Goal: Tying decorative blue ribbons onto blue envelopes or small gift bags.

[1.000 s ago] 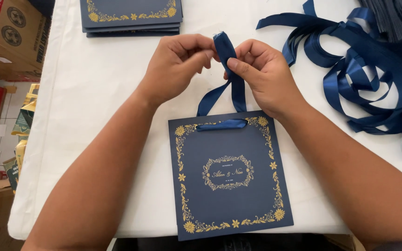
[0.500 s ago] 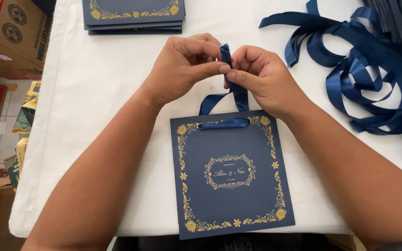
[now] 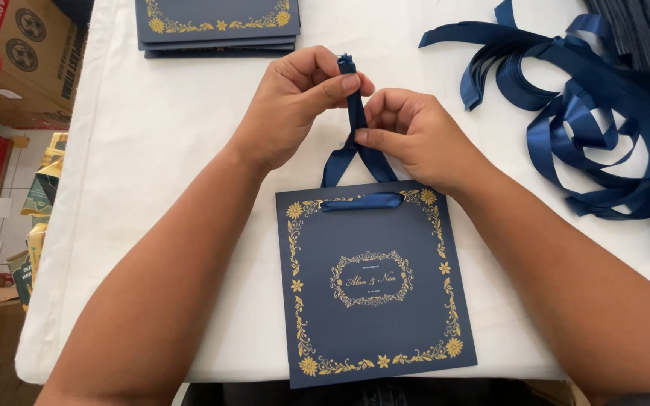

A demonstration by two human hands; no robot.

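A small packing workroom; a white-clothed table carries stacked navy gold-printed paper bags at its far edge; printed brown cardboard cartons crowd its left side.

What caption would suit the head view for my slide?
Both hands, left hand above right hand, pinch the navy satin ribbon handle of a flat navy paper gift bag with gold floral border.

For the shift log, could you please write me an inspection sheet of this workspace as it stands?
Surface: white table, covered with a cloth.
Job's things: flat navy bag with gold floral border; ribbon handle threaded through its top, both strands drawn up together.
Clutter: stack of matching bags at far edge; heap of loose navy ribbons on the right.
Grips: left hand pinches the ribbon's top end; right hand pinches it lower down.
Cables: nothing seen.
Surroundings: cardboard boxes at left.
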